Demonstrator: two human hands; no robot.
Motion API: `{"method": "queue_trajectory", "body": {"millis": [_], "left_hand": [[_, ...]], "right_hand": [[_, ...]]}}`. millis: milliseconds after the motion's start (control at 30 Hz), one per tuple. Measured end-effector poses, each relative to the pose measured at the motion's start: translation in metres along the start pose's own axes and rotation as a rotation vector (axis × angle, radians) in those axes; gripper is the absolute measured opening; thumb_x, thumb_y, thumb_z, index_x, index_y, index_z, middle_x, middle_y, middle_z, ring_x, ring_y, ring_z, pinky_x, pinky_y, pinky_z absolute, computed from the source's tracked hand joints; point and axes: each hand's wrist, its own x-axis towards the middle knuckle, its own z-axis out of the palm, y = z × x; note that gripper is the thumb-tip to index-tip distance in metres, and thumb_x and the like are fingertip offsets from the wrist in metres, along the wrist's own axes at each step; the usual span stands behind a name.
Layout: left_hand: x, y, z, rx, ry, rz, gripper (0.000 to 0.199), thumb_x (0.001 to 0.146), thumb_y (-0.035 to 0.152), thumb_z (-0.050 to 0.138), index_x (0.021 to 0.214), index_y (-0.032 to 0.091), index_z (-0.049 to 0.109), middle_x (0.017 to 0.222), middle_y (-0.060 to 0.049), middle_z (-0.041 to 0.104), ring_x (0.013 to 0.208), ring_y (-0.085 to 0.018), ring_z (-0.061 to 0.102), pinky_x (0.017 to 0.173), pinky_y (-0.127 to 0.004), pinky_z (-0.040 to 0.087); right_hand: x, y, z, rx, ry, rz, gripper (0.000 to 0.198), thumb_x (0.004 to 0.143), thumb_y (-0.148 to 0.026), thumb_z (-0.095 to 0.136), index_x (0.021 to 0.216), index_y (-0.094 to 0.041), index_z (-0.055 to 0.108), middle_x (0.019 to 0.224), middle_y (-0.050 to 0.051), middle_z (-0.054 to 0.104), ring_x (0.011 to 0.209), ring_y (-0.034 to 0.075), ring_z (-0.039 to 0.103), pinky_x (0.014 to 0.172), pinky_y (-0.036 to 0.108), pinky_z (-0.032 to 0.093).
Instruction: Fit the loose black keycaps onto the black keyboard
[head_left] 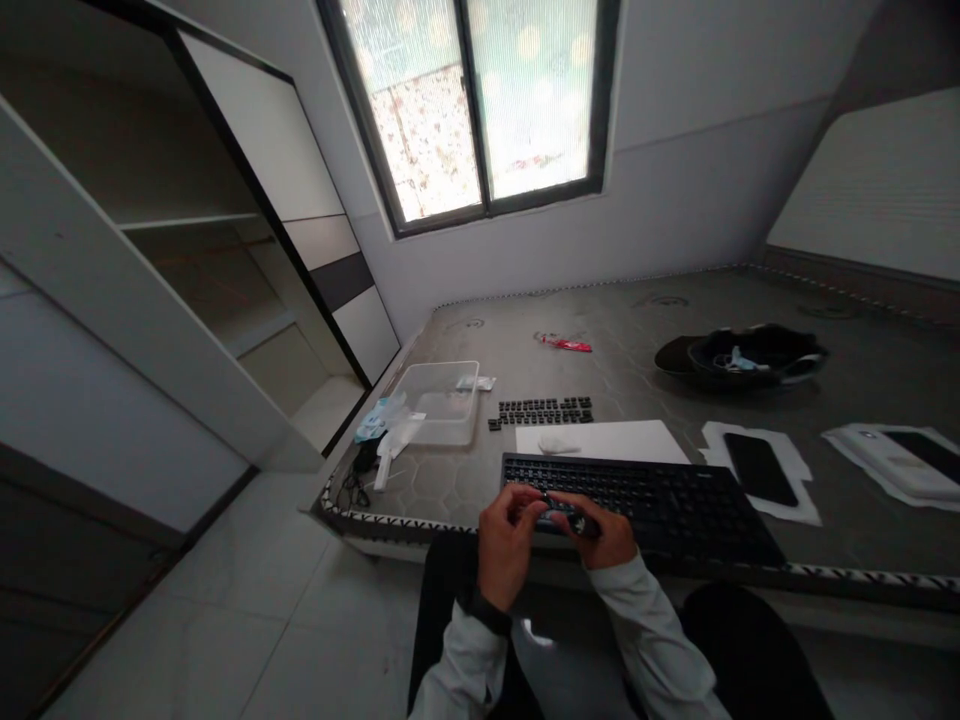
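Note:
My left hand (pixel 507 538) pinches a small dark piece (pixel 546 496), too tiny to identify surely, over the near edge of a black keyboard (pixel 675 495). Beside it, my right hand (pixel 611 538) is closed around a short dark-handled tool (pixel 583 524); its pale tip points at the left fingertips. The fingers of both hands nearly meet. Behind the keyboard lie rows of loose black keycaps (pixel 544 410). A white sheet (pixel 630 436) with a crumpled white tissue (pixel 559 446) on it sits between keycaps and keyboard.
A clear plastic box (pixel 472 410) stands left on the mattress (pixel 510 345), beside plastic wrappers (pixel 401 430) and a dark cable (pixel 364 465). Farther back lies a red packet (pixel 566 344). To the right are a black cap (pixel 742 360), a phone (pixel 761 470) and a white box (pixel 892 460).

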Motion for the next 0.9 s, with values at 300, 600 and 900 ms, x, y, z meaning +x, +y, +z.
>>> {"method": "queue_trajectory", "body": {"millis": [300,600,900], "left_hand": [[-0.003,-0.001,-0.003,-0.022,-0.076,-0.007,0.027,0.086,0.043,0.063,0.097,0.02,0.07,0.085,-0.001,0.071,0.069,-0.013,0.06,0.063,-0.024,0.046],[0.003,-0.011,-0.002,0.095,-0.06,0.0,0.018,0.082,0.034,0.067,0.095,0.022,0.072,0.08,0.002,0.071,0.061,-0.011,0.056,0.061,-0.023,0.043],[0.016,-0.026,0.001,0.135,-0.057,-0.035,0.018,0.081,0.034,0.069,0.093,0.021,0.071,0.064,0.006,0.064,0.054,-0.009,0.054,0.056,-0.021,0.042]], "right_hand": [[0.0,0.0,0.003,0.052,0.036,0.011,0.021,0.087,-0.038,0.06,0.098,-0.029,0.075,0.095,0.002,0.079,0.086,0.024,0.075,0.076,0.032,0.061],[0.001,0.009,0.008,0.065,0.026,0.092,0.025,0.086,-0.046,0.062,0.093,-0.027,0.076,0.093,0.005,0.079,0.085,0.024,0.075,0.077,0.032,0.06],[0.004,0.015,0.015,-0.017,0.005,0.202,0.035,0.088,-0.053,0.057,0.094,-0.025,0.077,0.093,0.006,0.08,0.079,0.023,0.076,0.076,0.03,0.06]]}}
